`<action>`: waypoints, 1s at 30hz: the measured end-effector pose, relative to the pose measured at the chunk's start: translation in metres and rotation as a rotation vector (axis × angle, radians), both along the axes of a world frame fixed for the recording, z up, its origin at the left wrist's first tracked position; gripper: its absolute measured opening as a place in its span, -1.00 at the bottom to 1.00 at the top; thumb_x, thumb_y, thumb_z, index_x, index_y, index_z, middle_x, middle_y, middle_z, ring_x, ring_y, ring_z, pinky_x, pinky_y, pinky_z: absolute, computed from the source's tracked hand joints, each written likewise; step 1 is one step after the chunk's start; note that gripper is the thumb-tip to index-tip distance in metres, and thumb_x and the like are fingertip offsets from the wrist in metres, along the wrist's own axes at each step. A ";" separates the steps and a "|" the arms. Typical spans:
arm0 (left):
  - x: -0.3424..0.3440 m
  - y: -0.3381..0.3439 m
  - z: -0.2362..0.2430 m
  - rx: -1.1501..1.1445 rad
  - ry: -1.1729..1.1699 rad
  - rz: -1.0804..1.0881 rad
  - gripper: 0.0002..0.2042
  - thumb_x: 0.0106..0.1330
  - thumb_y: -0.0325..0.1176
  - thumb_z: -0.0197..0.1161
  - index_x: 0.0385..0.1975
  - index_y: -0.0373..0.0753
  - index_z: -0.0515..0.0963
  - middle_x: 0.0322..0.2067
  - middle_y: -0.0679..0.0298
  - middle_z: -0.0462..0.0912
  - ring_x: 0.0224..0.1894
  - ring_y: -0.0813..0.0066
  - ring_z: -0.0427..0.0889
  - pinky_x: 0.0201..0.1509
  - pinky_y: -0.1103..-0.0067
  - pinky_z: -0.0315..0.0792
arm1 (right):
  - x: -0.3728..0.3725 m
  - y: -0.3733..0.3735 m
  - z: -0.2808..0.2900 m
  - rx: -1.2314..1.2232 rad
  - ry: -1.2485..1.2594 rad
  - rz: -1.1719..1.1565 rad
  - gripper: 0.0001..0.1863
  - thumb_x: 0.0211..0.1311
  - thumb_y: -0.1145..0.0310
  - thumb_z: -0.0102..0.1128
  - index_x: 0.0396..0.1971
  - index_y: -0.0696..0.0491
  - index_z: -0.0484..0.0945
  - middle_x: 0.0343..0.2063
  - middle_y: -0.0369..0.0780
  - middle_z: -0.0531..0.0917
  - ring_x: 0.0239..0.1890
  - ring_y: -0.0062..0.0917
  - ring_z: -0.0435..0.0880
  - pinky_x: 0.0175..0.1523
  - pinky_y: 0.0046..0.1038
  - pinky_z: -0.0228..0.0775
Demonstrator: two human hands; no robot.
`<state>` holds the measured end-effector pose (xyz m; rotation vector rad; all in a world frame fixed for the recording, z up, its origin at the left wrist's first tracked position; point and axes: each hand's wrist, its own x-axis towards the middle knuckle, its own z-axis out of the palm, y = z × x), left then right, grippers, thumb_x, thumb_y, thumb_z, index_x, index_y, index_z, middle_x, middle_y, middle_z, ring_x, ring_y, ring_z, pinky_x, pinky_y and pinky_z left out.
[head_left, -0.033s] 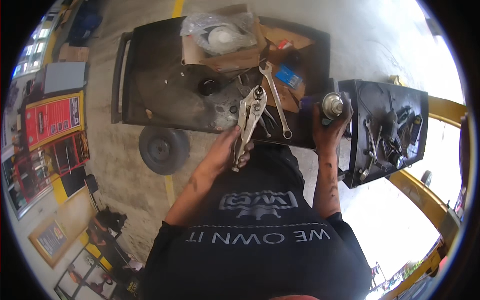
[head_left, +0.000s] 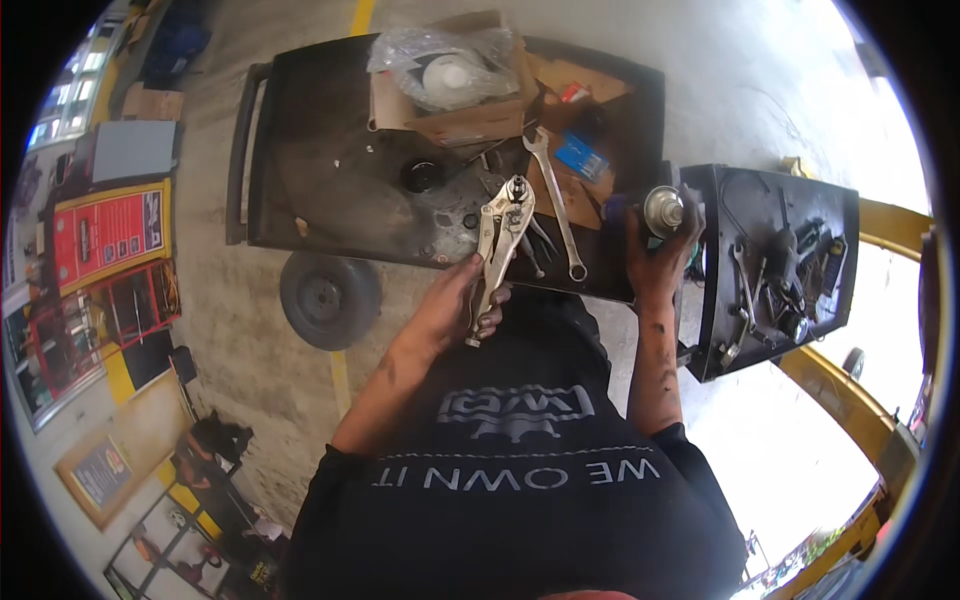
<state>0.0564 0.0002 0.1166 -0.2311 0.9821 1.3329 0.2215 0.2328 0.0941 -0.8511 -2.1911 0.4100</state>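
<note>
Head view: left hand (head_left: 456,292), fingers wrapped around silver metal locking pliers (head_left: 505,228), at the black metal workbench's (head_left: 320,190) near edge; right hand (head_left: 655,258), curled around silver-topped cylindrical can (head_left: 664,211), at right end; long silver combination wrench (head_left: 557,208), between hands.

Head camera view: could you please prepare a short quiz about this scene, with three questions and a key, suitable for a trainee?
1. Which tool does the left hand hold?
2. True or false: the right hand is empty.
3. Fill in the missing words: part of the open cardboard box is covered by ______.

Key:
1. Locking pliers.
2. False; it holds an aerosol can.
3. Clear plastic.
</note>
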 end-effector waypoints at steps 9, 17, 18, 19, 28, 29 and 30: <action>0.012 -0.013 -0.007 0.182 -0.351 0.120 -0.52 0.54 -0.04 -0.15 0.35 -0.13 0.18 -0.52 0.42 0.35 -0.67 0.73 0.26 -0.69 0.74 0.22 | 0.027 0.009 -0.013 -0.017 -0.044 0.039 -0.18 -0.03 0.38 0.54 0.22 0.13 0.24 0.05 0.01 0.45 0.11 -0.10 0.44 0.21 -0.12 0.28; 0.048 -0.022 0.023 -0.465 1.412 -0.191 -0.66 0.46 -0.22 0.00 0.09 -0.30 0.39 -0.27 -0.20 0.60 -0.16 -0.27 0.54 -0.17 0.13 0.43 | 0.021 0.009 -0.005 -0.185 -0.053 0.104 -0.15 -0.03 0.36 0.54 0.26 0.17 0.25 0.15 0.01 0.44 0.19 -0.12 0.42 0.28 -0.15 0.22; 0.047 -0.028 0.024 -0.508 1.423 -0.153 -0.66 0.46 -0.22 0.00 0.09 -0.30 0.39 -0.27 -0.20 0.60 -0.16 -0.27 0.54 -0.17 0.13 0.43 | 0.027 0.010 -0.002 -0.208 -0.069 0.127 -0.11 -0.03 0.35 0.54 0.28 0.18 0.20 0.16 0.01 0.43 0.20 -0.14 0.43 0.31 -0.15 0.20; 0.047 -0.033 0.025 -0.501 1.338 -0.148 -0.66 0.46 -0.23 0.00 0.10 -0.29 0.39 -0.29 -0.20 0.60 -0.17 -0.25 0.56 -0.18 0.13 0.44 | 0.033 0.014 -0.002 -0.178 -0.039 0.125 -0.10 -0.03 0.35 0.54 0.29 0.18 0.19 0.18 0.02 0.41 0.23 -0.13 0.41 0.33 -0.15 0.18; 0.071 -0.079 -0.007 -0.774 1.454 0.028 -0.63 0.48 -0.31 -0.04 0.24 -0.23 0.30 -0.49 -0.04 0.59 -0.42 -0.07 0.63 -0.28 0.23 0.47 | 0.057 0.029 0.024 0.090 -0.033 0.129 -0.14 0.20 0.13 0.33 0.28 0.30 0.06 0.20 0.09 0.33 0.26 -0.07 0.35 0.39 -0.09 0.10; 0.072 -0.087 -0.016 -0.724 1.302 0.083 -0.64 0.50 -0.29 -0.05 0.23 -0.22 0.30 -0.51 0.02 0.58 -0.48 0.08 0.63 -0.36 0.30 0.48 | 0.064 0.033 0.029 0.180 0.134 0.136 -0.25 0.24 0.11 0.23 0.19 0.30 0.10 0.12 0.08 0.37 0.17 -0.09 0.41 0.32 -0.10 0.20; 0.065 -0.085 -0.015 -0.667 1.159 0.141 -0.64 0.52 -0.26 -0.07 0.23 -0.20 0.31 -0.52 0.08 0.57 -0.54 0.23 0.62 -0.43 0.36 0.48 | 0.059 0.040 0.031 0.268 0.312 0.144 -0.34 0.29 0.09 0.14 0.11 0.30 0.14 0.04 0.07 0.40 0.08 -0.10 0.46 0.25 -0.12 0.29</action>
